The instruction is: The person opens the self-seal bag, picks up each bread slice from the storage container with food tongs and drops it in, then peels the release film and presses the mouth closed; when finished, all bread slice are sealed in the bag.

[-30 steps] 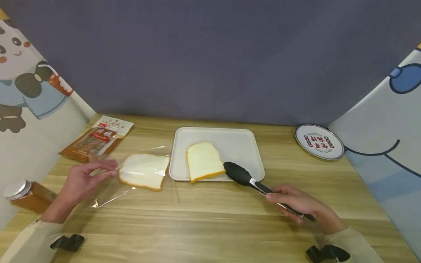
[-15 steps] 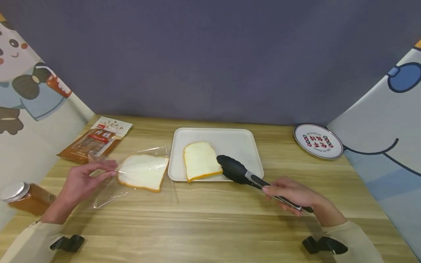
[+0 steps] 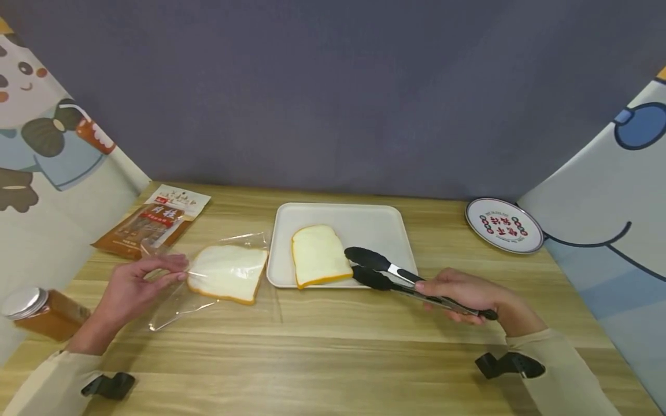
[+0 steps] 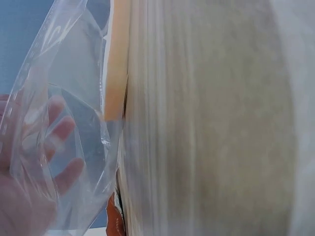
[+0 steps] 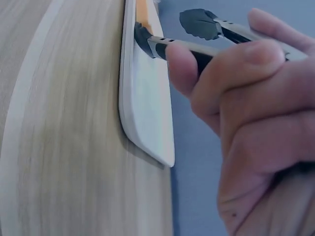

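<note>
In the head view my left hand [image 3: 140, 286] pinches the edge of a clear plastic bag [image 3: 169, 309]. One bread slice [image 3: 226, 271] lies inside the bag; the left wrist view shows the fingers [image 4: 63, 129] through the film. A second bread slice [image 3: 319, 254] lies on the left part of a white tray [image 3: 369, 225], its lower edge reaching over the front rim. My right hand [image 3: 463, 294] grips black-tipped tongs [image 3: 366, 257]. Their two heads stand apart at the slice's lower right corner. From the right wrist, the lower head [image 5: 142, 39] is close over the tray.
A brown spice packet [image 3: 151, 222] lies behind my left hand. At the left edge, a jar [image 3: 49, 315] with a silver lid lies on its side. A round white plate [image 3: 504, 225] with red lettering is at the back right, against the side wall.
The tongs' heads have spread apart from a nearly closed pose. My right hand has moved slightly away from me, and the slice on the tray has shifted a little left. My left hand stays put.
</note>
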A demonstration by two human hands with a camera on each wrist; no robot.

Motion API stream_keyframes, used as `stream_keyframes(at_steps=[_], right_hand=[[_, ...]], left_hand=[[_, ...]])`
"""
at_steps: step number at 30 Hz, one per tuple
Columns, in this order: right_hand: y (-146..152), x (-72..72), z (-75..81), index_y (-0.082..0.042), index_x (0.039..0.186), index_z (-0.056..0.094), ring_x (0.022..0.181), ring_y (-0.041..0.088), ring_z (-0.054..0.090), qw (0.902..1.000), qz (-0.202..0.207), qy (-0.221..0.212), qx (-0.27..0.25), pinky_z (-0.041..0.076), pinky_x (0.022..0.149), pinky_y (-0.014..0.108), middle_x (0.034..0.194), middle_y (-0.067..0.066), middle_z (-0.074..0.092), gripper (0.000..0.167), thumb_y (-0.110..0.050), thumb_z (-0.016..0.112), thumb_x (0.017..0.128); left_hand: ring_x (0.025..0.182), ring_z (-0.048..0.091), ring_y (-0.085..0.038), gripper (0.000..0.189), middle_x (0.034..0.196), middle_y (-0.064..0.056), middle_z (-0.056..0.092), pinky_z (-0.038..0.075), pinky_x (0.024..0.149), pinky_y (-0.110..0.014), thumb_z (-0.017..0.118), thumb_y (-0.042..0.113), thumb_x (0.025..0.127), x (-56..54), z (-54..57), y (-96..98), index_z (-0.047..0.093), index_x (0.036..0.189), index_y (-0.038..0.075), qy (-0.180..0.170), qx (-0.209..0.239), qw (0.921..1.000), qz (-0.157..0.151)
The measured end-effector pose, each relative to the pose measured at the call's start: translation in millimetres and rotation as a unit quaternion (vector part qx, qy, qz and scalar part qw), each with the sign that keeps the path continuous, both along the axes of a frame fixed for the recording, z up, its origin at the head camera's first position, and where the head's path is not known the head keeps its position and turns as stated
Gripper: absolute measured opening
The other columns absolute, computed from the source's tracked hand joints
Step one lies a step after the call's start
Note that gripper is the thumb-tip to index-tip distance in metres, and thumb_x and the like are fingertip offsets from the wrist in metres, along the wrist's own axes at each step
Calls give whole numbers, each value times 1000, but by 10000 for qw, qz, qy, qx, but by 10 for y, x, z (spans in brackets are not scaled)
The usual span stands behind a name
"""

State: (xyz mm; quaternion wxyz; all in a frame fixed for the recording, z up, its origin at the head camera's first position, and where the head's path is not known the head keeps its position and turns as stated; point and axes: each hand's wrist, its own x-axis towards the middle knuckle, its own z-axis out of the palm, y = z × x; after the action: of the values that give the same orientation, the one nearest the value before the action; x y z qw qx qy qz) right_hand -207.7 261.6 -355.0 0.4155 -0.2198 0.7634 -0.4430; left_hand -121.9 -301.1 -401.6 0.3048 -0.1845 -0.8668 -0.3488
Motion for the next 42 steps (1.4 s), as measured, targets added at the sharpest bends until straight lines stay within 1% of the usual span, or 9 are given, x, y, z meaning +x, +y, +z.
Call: stream_keyframes(at_steps=[4,8,12,17,20,24,28,34,42], right_hand=[[-61,29,-39,9,90,52,27,6,36,9995,152,177,195,28,26,20,44,0,43,44,-34,51,99],[-96,50,-97,8,92,51,27,5,36,9995,247,147,165,28,25,20,44,-2,39,40,-31,55,97],[-69,60,-162,10,93,50,27,5,36,9995,247,177,-43,31,25,21,45,-2,40,38,-27,55,97],[6,61,-241,12,93,50,28,7,39,9976,347,425,-426,35,23,29,46,-2,43,35,-23,53,99],[46,65,-291,12,93,50,23,18,35,9939,411,637,-804,35,22,35,44,10,40,29,-16,50,100],[37,64,-363,11,90,50,24,34,35,9858,522,907,-1314,34,21,34,48,25,38,21,-8,48,100],[2,65,-412,5,87,51,24,32,37,9791,590,1067,-1627,34,20,32,49,21,41,15,-3,47,99],[-43,62,-464,2,84,49,24,29,36,9713,775,1039,-1996,33,19,31,49,18,40,15,3,44,98],[-139,28,-501,0,86,50,24,22,40,9673,1015,998,-2099,33,20,31,48,16,42,14,4,44,98]], left_hand=[[95,60,7,41,87,-19,70,43,81,-8,78,-26,52,0,-1,-4,72,76,6,21,13,10000,34],[95,59,7,39,87,-18,70,44,79,-7,78,-25,52,11,6,3,71,75,6,16,45,10000,42],[94,59,8,40,87,-18,70,44,79,-7,78,-24,53,21,12,11,72,75,7,-20,-2,9999,101],[92,60,8,40,87,-17,70,43,80,-7,79,-25,52,27,14,13,72,75,7,9,16,9999,123],[92,60,8,40,87,-15,70,43,81,-7,78,-25,51,26,23,6,72,75,5,34,4,10000,84],[92,60,8,40,89,-12,71,43,80,-7,78,-25,51,34,23,-19,71,76,6,-14,10,9999,102],[92,60,7,41,90,-13,71,43,82,-8,78,-25,52,40,16,-38,72,77,7,-86,34,9999,116],[92,60,8,39,93,-8,71,42,84,-8,78,-24,54,54,23,-50,72,78,6,-140,33,9998,146],[92,60,8,36,96,0,70,41,85,-7,76,-24,57,75,17,-70,71,78,5,-299,112,9994,97]])
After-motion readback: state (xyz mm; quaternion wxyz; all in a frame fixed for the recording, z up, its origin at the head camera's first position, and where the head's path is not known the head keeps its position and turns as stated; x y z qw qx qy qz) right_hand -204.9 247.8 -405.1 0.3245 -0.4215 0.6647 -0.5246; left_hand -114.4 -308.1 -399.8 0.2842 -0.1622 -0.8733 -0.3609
